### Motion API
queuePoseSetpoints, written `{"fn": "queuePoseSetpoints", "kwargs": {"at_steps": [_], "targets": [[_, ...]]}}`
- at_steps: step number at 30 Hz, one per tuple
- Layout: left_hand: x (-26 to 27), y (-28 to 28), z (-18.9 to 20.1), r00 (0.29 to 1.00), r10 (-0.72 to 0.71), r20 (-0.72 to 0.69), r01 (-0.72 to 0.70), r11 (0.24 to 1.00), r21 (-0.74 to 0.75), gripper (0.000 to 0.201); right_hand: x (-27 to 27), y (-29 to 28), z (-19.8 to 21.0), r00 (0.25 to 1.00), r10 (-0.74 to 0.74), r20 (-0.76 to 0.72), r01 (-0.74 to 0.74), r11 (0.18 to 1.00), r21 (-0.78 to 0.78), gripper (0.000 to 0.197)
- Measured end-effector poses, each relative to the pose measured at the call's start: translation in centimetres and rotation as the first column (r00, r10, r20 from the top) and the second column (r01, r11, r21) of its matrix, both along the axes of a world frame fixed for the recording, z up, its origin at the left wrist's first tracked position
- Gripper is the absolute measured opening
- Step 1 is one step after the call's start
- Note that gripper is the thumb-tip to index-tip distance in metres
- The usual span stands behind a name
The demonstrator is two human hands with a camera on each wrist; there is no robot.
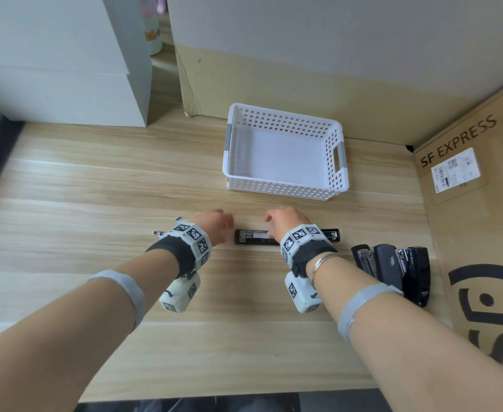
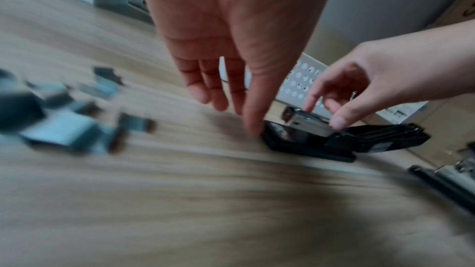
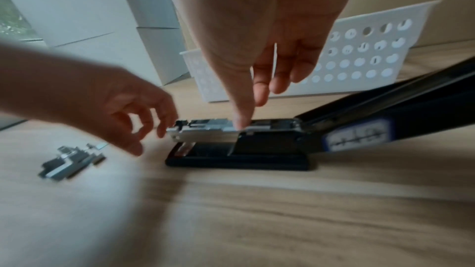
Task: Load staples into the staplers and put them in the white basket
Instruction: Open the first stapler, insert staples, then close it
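A black stapler [image 1: 254, 237] lies flipped wide open on the wooden table, its metal staple magazine [image 3: 205, 129] facing up and its lid [image 3: 398, 105] folded back to the right. My right hand [image 3: 253, 100] hangs over it with the thumb tip pressing on the magazine and the other fingers loose behind. My left hand [image 2: 231, 105] has straight, relaxed fingers, and its thumb touches the front end of the stapler [image 2: 308, 141]. Loose staple strips [image 3: 72, 161] lie left of the stapler. The white basket [image 1: 285, 185] stands behind, with nothing in it.
More black staplers [image 1: 392, 269] lie bunched at the right, beside a cardboard SF Express box [image 1: 467, 179]. White boxes [image 1: 66, 69] stand at the back left. A cardboard wall runs behind the basket. Bare table [image 1: 214, 337] stretches toward me.
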State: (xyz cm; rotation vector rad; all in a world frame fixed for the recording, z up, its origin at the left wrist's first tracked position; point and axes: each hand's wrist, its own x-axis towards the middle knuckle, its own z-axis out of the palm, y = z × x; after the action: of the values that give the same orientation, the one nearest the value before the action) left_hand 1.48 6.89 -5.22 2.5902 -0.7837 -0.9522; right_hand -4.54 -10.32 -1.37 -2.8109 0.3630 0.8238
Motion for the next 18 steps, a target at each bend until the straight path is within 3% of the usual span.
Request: {"fn": "queuePoseSetpoints", "kwargs": {"at_steps": [5,10,14,18], "targets": [[2.1,3.6,0.1,0.966,0.153,0.209,-0.195,0.961,0.197,0.035,0.1,0.0,0.7,0.997,0.028,0.065,-0.027,0.999,-0.018,0.028],[2.8,4.9,0.0,0.962,0.178,0.207,-0.232,0.933,0.276,0.023,-0.1,1.2,0.5,0.994,0.045,0.104,-0.047,0.999,0.015,0.028],[2.6,4.6,0.1,0.969,0.129,0.209,-0.182,0.95,0.254,0.017,-0.5,1.5,0.1,0.992,0.043,0.116,-0.048,0.998,0.033,0.026],[1.9,2.9,0.6,0.972,0.176,0.154,-0.19,0.979,0.079,0.015,-0.5,1.3,0.1,0.992,0.008,0.13,-0.019,0.996,0.088,0.025]]}}
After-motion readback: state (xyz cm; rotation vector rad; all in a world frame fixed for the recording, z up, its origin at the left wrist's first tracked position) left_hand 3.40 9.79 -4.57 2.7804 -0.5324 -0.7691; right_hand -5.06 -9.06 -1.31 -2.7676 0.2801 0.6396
